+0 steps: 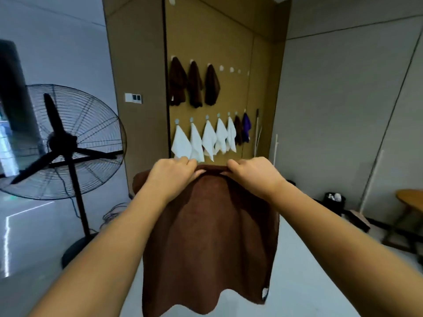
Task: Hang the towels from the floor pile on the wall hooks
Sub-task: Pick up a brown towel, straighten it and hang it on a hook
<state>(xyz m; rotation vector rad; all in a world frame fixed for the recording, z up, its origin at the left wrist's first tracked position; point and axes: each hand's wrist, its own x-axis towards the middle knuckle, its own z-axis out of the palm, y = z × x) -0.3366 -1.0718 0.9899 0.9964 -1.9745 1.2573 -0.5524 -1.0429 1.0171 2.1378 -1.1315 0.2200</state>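
I pinch the top edge of one brown towel (212,229) with both hands, my left hand (174,177) and right hand (254,177) close together, and the towel hangs down in front of the brown wall panel (206,37). On that panel, the upper row holds three brown towels (194,84) and four bare hooks (231,69). The lower row below them holds five white towels (209,138), one brown and one purple towel (246,128).

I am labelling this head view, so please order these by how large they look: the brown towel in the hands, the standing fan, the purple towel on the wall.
1. brown towel, though it is nearest the camera
2. standing fan
3. purple towel, clearly smallest, farthest away
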